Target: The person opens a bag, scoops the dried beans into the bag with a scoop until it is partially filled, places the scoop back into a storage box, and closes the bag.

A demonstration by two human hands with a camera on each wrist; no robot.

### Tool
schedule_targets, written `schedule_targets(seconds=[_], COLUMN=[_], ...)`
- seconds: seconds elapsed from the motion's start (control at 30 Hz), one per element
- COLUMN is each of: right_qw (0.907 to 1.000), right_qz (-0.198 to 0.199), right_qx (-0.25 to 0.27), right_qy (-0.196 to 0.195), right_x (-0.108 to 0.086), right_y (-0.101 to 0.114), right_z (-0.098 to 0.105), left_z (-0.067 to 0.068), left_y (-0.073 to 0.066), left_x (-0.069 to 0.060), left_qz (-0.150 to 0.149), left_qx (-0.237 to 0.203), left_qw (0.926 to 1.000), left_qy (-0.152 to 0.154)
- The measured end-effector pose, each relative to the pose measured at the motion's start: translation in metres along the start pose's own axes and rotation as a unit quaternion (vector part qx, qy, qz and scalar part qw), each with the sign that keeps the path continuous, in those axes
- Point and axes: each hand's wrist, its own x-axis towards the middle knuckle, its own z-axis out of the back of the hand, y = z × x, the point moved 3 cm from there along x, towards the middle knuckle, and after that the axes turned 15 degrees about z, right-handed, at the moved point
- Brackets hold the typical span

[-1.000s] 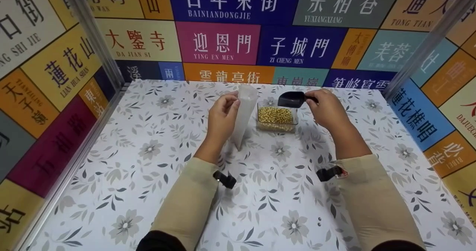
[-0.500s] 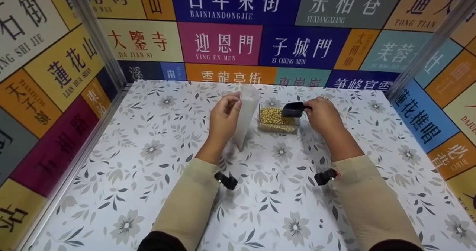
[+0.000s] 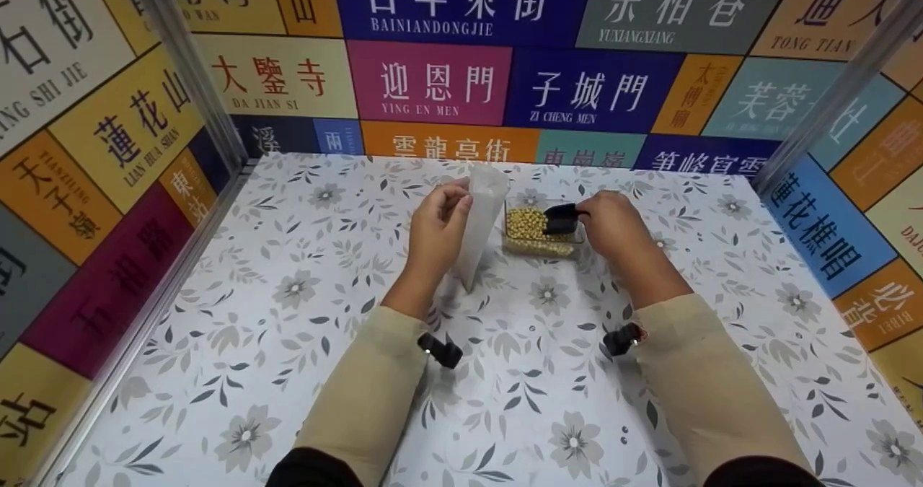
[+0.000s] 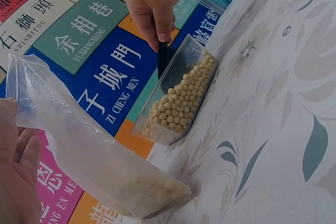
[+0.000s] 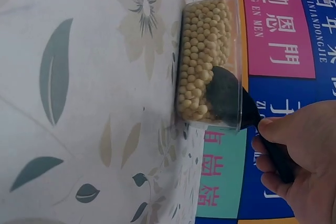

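Note:
My left hand pinches the upper edge of a translucent plastic bag, which hangs with its pointed lower corner at the table. Some round beans show through the bag's bottom in the left wrist view. To its right stands a clear rectangular container of yellowish beans. My right hand grips the handle of a black scoop. In the right wrist view the blade of the scoop is inside the container, partly sunk among the beans.
A white table cover with grey flowers and leaves lies under everything. Panels with coloured signs stand behind and at both sides, with metal posts at the corners. Each sleeve carries a small black device near the wrist.
The right hand has lowered the scoop from above the container into the beans and moved it slightly left. The left hand and bag have barely moved.

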Motion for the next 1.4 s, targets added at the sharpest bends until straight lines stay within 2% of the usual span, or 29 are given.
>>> schedule_targets(seconds=[0.4,0.6,0.77,0.9,1.03,1.23,1.4], right_qw=[0.9953,0.9906,0.9910,0.9903,0.9913,0.9947,0.9927], right_qz=[-0.013,-0.024,-0.019,-0.031,-0.042,-0.046,-0.059], right_qx=[0.053,0.089,0.101,0.113,0.106,0.085,0.104], right_qy=[0.080,0.101,0.085,0.074,0.067,0.036,0.019], right_x=[0.015,0.019,0.018,0.016,0.015,0.015,0.013], right_y=[-0.002,-0.007,-0.009,-0.007,-0.005,-0.002,-0.001], right_z=[-0.006,-0.012,-0.020,-0.026,-0.032,-0.039,-0.044], left_z=[-0.003,-0.004,-0.004,-0.005,-0.005,-0.004,-0.003], left_y=[0.000,0.000,0.002,0.003,0.004,0.003,0.005], left_x=[-0.001,-0.001,0.000,0.000,-0.001,0.000,0.000], left_qz=[0.003,0.009,0.008,0.003,0.000,0.007,0.006], left_qx=[-0.010,-0.019,-0.020,-0.014,-0.013,-0.017,-0.022], left_qw=[0.9999,0.9997,0.9997,0.9999,0.9999,0.9998,0.9997], left_qy=[0.006,0.009,0.008,0.009,0.009,0.007,0.004])
